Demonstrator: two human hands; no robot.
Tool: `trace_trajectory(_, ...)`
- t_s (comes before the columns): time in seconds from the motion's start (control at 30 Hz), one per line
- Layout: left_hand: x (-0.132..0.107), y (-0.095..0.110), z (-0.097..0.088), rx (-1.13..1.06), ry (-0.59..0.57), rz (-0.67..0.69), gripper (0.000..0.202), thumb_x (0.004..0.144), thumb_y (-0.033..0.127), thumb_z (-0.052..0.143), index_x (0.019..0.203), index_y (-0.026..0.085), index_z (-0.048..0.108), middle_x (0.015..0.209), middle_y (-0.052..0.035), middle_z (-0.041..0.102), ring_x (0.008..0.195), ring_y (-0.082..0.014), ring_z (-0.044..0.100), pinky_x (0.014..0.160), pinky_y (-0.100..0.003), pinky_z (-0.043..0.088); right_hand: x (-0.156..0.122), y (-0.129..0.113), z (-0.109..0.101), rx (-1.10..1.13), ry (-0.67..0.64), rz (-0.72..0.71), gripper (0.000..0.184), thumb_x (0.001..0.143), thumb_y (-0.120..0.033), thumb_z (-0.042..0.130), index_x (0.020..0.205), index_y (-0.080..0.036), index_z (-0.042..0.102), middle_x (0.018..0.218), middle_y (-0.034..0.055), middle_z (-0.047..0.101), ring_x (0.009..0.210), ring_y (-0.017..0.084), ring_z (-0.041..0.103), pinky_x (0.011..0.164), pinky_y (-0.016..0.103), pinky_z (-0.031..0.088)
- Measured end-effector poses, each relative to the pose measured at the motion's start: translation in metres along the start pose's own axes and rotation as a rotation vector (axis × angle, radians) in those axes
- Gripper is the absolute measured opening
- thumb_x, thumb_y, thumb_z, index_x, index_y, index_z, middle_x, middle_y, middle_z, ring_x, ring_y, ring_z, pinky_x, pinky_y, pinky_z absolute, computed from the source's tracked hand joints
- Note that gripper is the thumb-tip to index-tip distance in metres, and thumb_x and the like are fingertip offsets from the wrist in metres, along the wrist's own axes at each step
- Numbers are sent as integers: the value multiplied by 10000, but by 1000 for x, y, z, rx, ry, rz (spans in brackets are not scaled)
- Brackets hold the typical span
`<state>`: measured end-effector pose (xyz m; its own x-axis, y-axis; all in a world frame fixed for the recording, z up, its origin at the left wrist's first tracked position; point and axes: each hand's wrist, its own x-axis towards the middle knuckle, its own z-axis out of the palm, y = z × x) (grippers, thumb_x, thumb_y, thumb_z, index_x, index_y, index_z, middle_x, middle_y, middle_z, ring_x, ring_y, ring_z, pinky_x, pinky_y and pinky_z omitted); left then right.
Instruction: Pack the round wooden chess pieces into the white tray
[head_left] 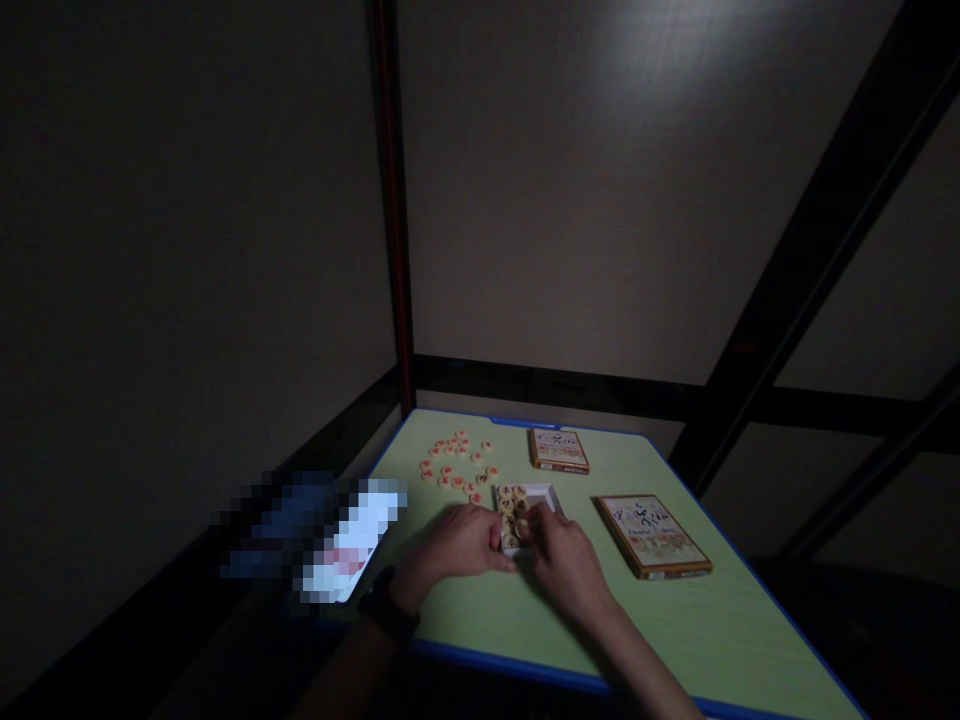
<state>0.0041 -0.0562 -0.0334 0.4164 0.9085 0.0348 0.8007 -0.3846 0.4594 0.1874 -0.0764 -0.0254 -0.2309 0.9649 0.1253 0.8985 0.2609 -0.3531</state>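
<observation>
the white box [556, 495] sits on the counter [487, 630], left hand [469, 537] curled at its left side, right hand [562, 555] narrowed over the pieces [507, 505] inside; i can't tell if either grips. seating each 1 flat should help.

On the large flat cardboard box with a pale lid and gold-brown border [651, 535], to your right, you can see big dark brush-style characters above a smaller line of Latin letters; its first word looks like "Chinese", but the rest is too blurred to be sure. The smaller matching cardboard box [559, 450] carries similar brush characters, unreadable to you here. You also have single red characters on the round cream-coloured discs [457, 483] and black ones on the round tan discs [506, 494], all too small to read.
</observation>
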Motion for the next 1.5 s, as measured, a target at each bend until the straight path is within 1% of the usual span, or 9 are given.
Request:
trace_trajectory(0.23,0,-1,2,-12,15,1,225,704,399,762,751,197,672,763,-7,710,660,-149,572,553,-255,279,3,-2,4,49,29,19,154,888,-185,559,919,-173,709,917,100,737,879,228,662,715,269,385)
trace_trajectory(0.4,0,1,1,6,21,6,238,703,418,763,756,199,686,762,-12,714,667,-159,581,569,-258,300,6,-1,8,89,53,53,185,885,-192,580,984,-191,737,913,78,765,855,219,693,701,265,406)
trace_trajectory(0.7,-1,4,-2,-5,18,12,216,699,388,763,727,196,668,730,-2,698,667,-156,594,561,-252,297,4,-8,6,-10,29,12,224,896,-217,567,896,-211,791,885,97,773,818,219,700,697,266,434)
trace_trajectory(0.93,-1,-1,-7,-110,-19,-52,356,613,476,831,739,193,656,747,17,685,653,-134,573,544,-233,320,2,0,3,18,101,4,248,942,-262,545,930,-206,787,881,91,758,843,215,682,729,259,440)
trace_trajectory(1.07,5,-6,-24,-79,52,-57,256,755,411,750,734,179,644,776,-3,686,687,-136,582,597,-233,375,7,12,-13,0,144,21,281,960,-310,524,965,-202,783,895,92,754,825,217,680,721,264,444)
trace_trajectory(1.2,23,-11,-37,119,174,-63,122,885,273,607,893,173,676,966,-75,717,930,-202,629,831,-290,445,49,16,-26,-41,111,-12,279,964,-297,509,966,-190,767,937,103,767,859,225,696,729,267,445)
trace_trajectory(1.3,39,-13,-36,251,182,-109,207,872,218,599,1061,178,675,1149,-119,697,1133,-249,590,997,-347,414,100,8,-24,-78,16,-125,304,934,-168,490,1137,-167,716,1071,120,753,995,234,690,815,272,454)
trace_trajectory(1.4,49,-15,-30,308,163,-144,256,858,212,601,1102,187,673,1172,-129,697,1170,-271,581,1028,-371,406,148,-3,-12,-127,-63,-240,446,866,-73,521,1289,-164,632,1287,123,669,1158,217,627,912,252,434)
trace_trajectory(1.5,53,-16,-25,294,148,-179,270,869,228,581,1116,171,672,1166,-162,699,1147,-299,596,999,-394,423,177,-13,1,-150,-122,-325,395,859,-82,549,1222,-180,671,1297,110,657,1167,198,615,924,223,421)
